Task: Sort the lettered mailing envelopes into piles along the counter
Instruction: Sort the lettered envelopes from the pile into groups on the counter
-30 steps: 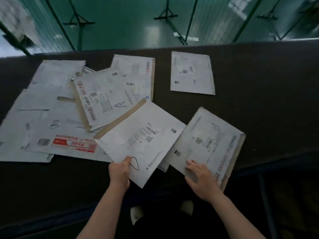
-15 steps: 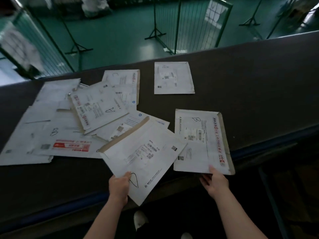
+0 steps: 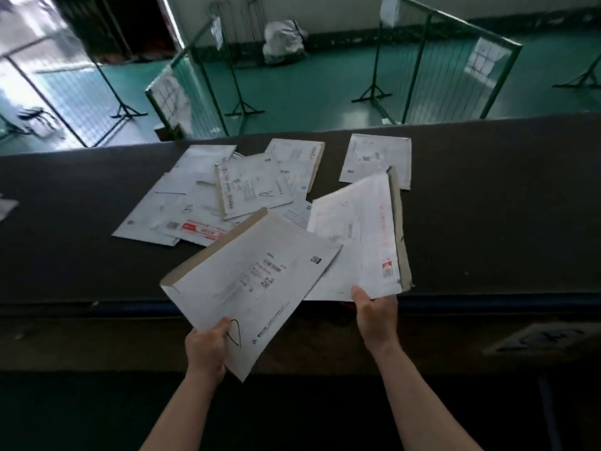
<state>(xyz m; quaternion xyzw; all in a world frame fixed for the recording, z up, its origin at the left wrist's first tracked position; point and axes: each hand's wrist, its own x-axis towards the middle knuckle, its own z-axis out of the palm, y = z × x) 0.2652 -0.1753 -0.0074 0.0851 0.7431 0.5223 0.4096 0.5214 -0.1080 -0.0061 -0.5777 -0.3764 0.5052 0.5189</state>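
Right hand (image 3: 377,312) has lifted its envelope (image 3: 361,236), long axis pointing away.

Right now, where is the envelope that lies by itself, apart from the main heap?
In the head view, the lone envelope lies flat toward the counter's far edge, right of the heap, partly behind the envelope the right hand holds.

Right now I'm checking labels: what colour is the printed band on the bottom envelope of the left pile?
Red with white print, on the bottom envelope; head view.
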